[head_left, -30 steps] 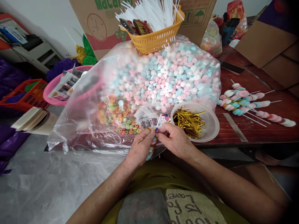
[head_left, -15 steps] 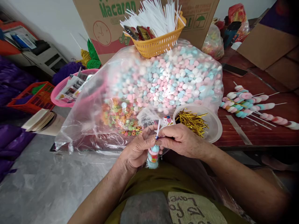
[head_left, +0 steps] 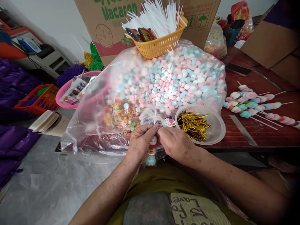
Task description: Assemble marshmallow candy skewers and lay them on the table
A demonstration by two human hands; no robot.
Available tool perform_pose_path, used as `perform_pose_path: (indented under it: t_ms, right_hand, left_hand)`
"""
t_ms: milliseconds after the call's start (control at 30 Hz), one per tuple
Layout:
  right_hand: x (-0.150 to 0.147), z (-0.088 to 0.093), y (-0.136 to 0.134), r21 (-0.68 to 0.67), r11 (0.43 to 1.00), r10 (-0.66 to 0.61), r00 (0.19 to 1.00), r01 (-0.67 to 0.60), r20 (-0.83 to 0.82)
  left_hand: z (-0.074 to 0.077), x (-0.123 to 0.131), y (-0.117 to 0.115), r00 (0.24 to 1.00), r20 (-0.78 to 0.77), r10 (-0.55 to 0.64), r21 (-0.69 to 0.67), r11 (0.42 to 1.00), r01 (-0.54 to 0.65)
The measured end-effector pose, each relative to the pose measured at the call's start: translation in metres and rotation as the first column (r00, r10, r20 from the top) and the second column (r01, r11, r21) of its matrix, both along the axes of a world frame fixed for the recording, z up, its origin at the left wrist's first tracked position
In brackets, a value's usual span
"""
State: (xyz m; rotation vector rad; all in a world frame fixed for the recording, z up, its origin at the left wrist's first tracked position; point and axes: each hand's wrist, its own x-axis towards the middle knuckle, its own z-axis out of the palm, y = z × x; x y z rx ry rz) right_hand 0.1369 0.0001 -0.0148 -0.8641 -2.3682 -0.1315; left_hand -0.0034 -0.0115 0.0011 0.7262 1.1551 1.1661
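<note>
Between my hands, close to my body, hangs a wrapped marshmallow skewer [head_left: 151,154] of pastel and fruit-coloured pieces, its white stick pointing up and away from me. My left hand [head_left: 141,140] is closed around the skewer's neck, thumb and fingertips pinched at the stick. Pressed against those fingertips, my right hand [head_left: 176,144] is curled with thumb and forefinger together at the same neck. Whatever is pinched there is covered by the fingers. Just beyond my right hand sits a clear bowl [head_left: 219,135] with gold twist ties [head_left: 194,125].
A big clear bag of marshmallows [head_left: 168,81] fills the table's middle, ring-shaped candies [head_left: 122,115] in front. Behind it stands a yellow basket [head_left: 159,47] of white sticks. Finished skewers [head_left: 250,101] lie right, near a phone [head_left: 238,69]. A pink basket [head_left: 64,101] is left.
My hands have drawn together at the skewer's neck, and the right fingers have curled in further. The shiny tie seen there before is now covered. The view has shifted slightly.
</note>
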Motion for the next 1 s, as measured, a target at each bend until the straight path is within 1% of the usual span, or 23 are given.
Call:
perform_pose_path:
  t_ms: [100,133,200,233,267,300,333,367,400,467,500,533,600,633,700,733,767,800,833,867,933,967,1000]
  right_hand:
    - [0.005,0.000,0.010,0.217,0.975,0.035,0.994,-0.057,0.104]
    - [0.007,0.002,0.014,0.252,0.967,0.023,0.995,-0.046,0.093]
    - [0.007,0.007,0.021,0.263,0.963,-0.052,0.999,0.052,-0.005]
    - [0.005,0.009,0.021,0.240,0.964,-0.097,0.993,0.110,-0.069]
    - [0.000,0.011,0.019,0.189,0.972,-0.117,0.985,0.139,-0.123]
    - [-0.006,0.012,0.015,0.091,0.990,-0.090,0.982,0.106,-0.165]
    - [-0.014,0.011,0.010,-0.040,0.999,-0.029,0.979,0.022,-0.200]
    - [-0.023,0.011,0.003,-0.179,0.980,0.046,0.970,-0.091,-0.239]
    - [-0.031,0.011,-0.003,-0.316,0.927,0.109,0.951,-0.202,-0.289]
    - [-0.042,0.011,-0.013,-0.461,0.841,0.117,0.927,-0.283,-0.357]
    - [-0.045,0.011,-0.015,-0.508,0.817,0.072,0.923,-0.272,-0.378]
    - [-0.047,0.012,-0.017,-0.563,0.788,0.005,0.917,-0.250,-0.399]
    - [-0.048,0.011,-0.019,-0.697,0.670,-0.110,0.893,-0.258,-0.436]
    - [-0.048,0.009,-0.020,-0.750,0.598,-0.137,0.886,-0.282,-0.442]
    - [-0.050,0.001,-0.021,-0.814,0.490,-0.147,0.891,-0.311,-0.429]
    - [-0.050,-0.002,-0.020,-0.830,0.467,-0.152,0.897,-0.305,-0.415]
    - [-0.049,-0.005,-0.019,-0.845,0.453,-0.185,0.897,-0.284,-0.401]
    - [-0.048,-0.005,-0.017,-0.854,0.452,-0.239,0.887,-0.259,-0.396]
    - [-0.046,-0.004,-0.015,-0.848,0.475,-0.291,0.868,-0.234,-0.403]
    - [-0.044,-0.001,-0.014,-0.823,0.524,-0.313,0.849,-0.220,-0.427]
    - [-0.041,0.010,-0.016,-0.703,0.670,-0.214,0.845,-0.239,-0.491]
    - [-0.040,0.015,-0.019,-0.633,0.729,-0.128,0.855,-0.263,-0.503]
    - [-0.040,0.020,-0.023,-0.582,0.761,-0.055,0.866,-0.285,-0.497]
  left_hand:
    - [-0.004,0.003,-0.003,0.999,-0.037,0.035,-0.026,0.999,-0.036]
    - [-0.005,0.002,-0.006,0.993,-0.096,0.064,0.029,0.998,-0.061]
    - [-0.004,-0.001,-0.013,0.963,-0.218,0.155,0.158,0.980,-0.122]
    - [-0.001,-0.005,-0.017,0.960,-0.242,0.138,0.167,0.981,-0.099]
    - [0.002,-0.011,-0.019,0.974,-0.218,0.060,0.121,0.992,-0.034]
    - [0.006,-0.019,-0.020,0.988,-0.138,-0.066,0.042,0.996,0.072]
    - [0.010,-0.029,-0.020,0.981,-0.016,-0.193,-0.022,0.981,0.193]
    - [0.014,-0.040,-0.019,0.954,0.118,-0.277,-0.035,0.959,0.283]
    - [0.018,-0.053,-0.017,0.926,0.227,-0.302,0.006,0.951,0.309]
    - [0.023,-0.077,-0.014,0.900,0.347,-0.264,0.216,0.956,0.198]
    - [0.023,-0.086,-0.014,0.872,0.369,-0.321,0.284,0.932,0.223]
    - [0.022,-0.091,-0.015,0.833,0.341,-0.435,0.323,0.887,0.330]
    - [0.019,-0.094,-0.018,0.785,0.236,-0.574,0.221,0.818,0.532]
    - [0.018,-0.092,-0.019,0.789,0.209,-0.577,0.164,0.816,0.554]
    - [0.018,-0.085,-0.023,0.848,0.237,-0.474,0.155,0.880,0.449]
    - [0.019,-0.083,-0.025,0.859,0.292,-0.421,0.214,0.904,0.371]
    - [0.019,-0.081,-0.027,0.846,0.340,-0.412,0.267,0.904,0.333]
    - [0.020,-0.080,-0.028,0.818,0.360,-0.449,0.294,0.887,0.357]
    - [0.019,-0.079,-0.029,0.786,0.350,-0.509,0.272,0.858,0.435]
    - [0.018,-0.078,-0.030,0.759,0.321,-0.567,0.208,0.824,0.527]
    - [0.016,-0.074,-0.031,0.743,0.260,-0.617,0.021,0.773,0.634]
    - [0.015,-0.071,-0.031,0.766,0.238,-0.598,-0.045,0.781,0.623]
    - [0.015,-0.068,-0.032,0.802,0.225,-0.553,-0.064,0.813,0.579]
